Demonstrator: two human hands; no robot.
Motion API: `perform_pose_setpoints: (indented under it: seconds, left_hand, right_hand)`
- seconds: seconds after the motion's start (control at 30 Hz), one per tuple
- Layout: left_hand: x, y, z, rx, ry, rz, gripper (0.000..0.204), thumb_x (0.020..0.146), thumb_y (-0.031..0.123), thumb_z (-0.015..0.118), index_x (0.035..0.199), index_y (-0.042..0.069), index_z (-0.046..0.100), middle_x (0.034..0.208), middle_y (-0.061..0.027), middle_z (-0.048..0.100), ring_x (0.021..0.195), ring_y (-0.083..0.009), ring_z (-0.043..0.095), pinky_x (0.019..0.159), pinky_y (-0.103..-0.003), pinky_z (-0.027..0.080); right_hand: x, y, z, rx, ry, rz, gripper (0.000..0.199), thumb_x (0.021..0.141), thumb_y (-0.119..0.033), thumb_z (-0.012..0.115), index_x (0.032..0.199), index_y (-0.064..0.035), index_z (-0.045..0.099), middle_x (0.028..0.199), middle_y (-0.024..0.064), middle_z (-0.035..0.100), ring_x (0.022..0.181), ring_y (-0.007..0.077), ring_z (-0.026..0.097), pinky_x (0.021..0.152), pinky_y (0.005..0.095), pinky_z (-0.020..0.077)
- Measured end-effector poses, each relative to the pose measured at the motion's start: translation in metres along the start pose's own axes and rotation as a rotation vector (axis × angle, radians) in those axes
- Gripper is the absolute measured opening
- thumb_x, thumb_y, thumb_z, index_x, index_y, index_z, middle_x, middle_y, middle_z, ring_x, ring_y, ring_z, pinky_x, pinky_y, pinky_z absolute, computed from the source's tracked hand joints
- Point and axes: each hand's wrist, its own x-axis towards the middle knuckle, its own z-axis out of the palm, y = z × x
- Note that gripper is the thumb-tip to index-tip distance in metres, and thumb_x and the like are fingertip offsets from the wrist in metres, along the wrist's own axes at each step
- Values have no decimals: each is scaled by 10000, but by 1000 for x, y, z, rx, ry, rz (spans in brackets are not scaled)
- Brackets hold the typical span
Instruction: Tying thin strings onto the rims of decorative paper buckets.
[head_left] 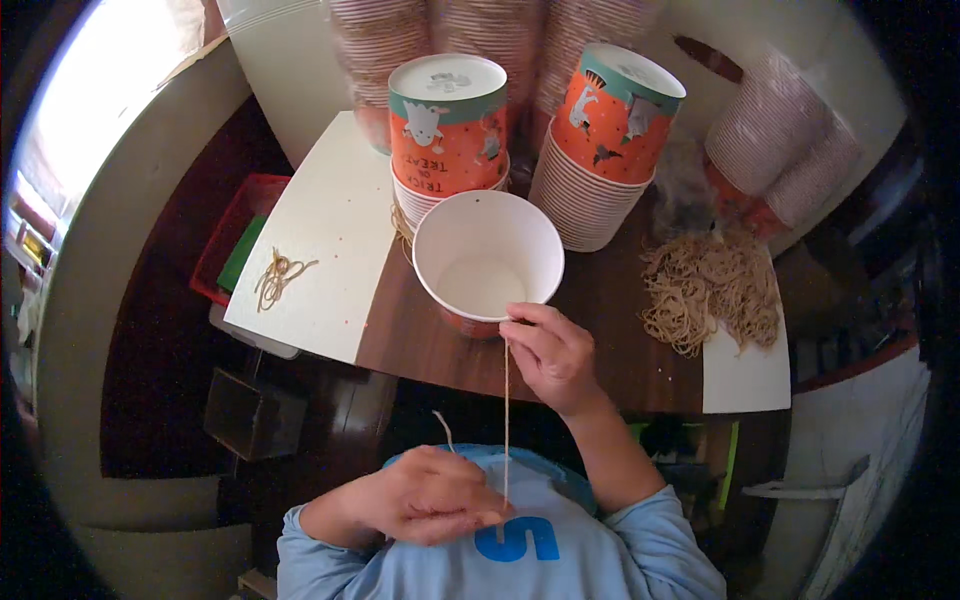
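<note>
An open paper bucket [488, 285], white inside with orange showing low on its outer wall, stands at the table's front edge. My right hand [552, 357] is closed in a pinch at the bucket's near rim, where a beige cord [507, 420] meets it. From there the cord runs straight down to my left hand [430, 497], whose fingers are shut on it in front of my chest. A short loose end pokes up behind the left knuckles. A small dark hole shows in the bucket's far wall. Whether the cord passes through the near wall is hidden by my fingers.
Behind stand two upside-down bucket stacks, left [448, 140] and right [607, 150], with orange and green prints. More wrapped stacks [480, 60] fill the back. Cords lie in a heap [715, 290] at right and a small bunch [280, 278] at left. A red crate [215, 240] sits beyond the left edge.
</note>
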Motion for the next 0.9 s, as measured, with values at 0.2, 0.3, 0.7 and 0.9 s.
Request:
perform_pose_setpoints:
  seconds: [0.2, 0.3, 0.7, 0.9]
  left_hand:
    - [7, 16, -1, -127, -208, 25, 148, 861, 53, 581, 964, -31, 646, 802, -139, 625, 614, -242, 581, 549, -313, 449]
    - [6, 22, -9, -107, -182, -38, 147, 859, 55, 590, 957, -35, 651, 791, -146, 623, 622, -234, 586, 544, -305, 445]
    - [-6, 10, -25, -187, 223, -568, 146, 867, 96, 607, 921, -28, 664, 732, -37, 611, 656, -63, 530, 567, -200, 396]
    - [15, -15, 0, -190, 39, -506, 229, 875, 160, 594, 964, -41, 657, 809, -83, 633, 705, -108, 559, 630, -241, 447]
  right_hand:
    - [16, 6, -19, 202, -120, 34, 162, 698, 18, 702, 839, -40, 646, 858, 104, 650, 764, 235, 649, 671, 307, 533]
    - [22, 20, -41, 294, -296, 76, 140, 684, 43, 704, 796, -23, 650, 847, 102, 656, 787, 214, 648, 689, 293, 524]
    - [50, 27, -135, -362, -525, 91, 599, 629, -107, 754, 1189, -78, 544, 1260, 135, 487, 1120, 316, 490, 962, 390, 398]
    - [12, -63, -79, 398, -664, 135, 612, 787, -265, 679, 1299, -42, 427, 1176, 185, 541, 1077, 341, 538, 922, 416, 427]
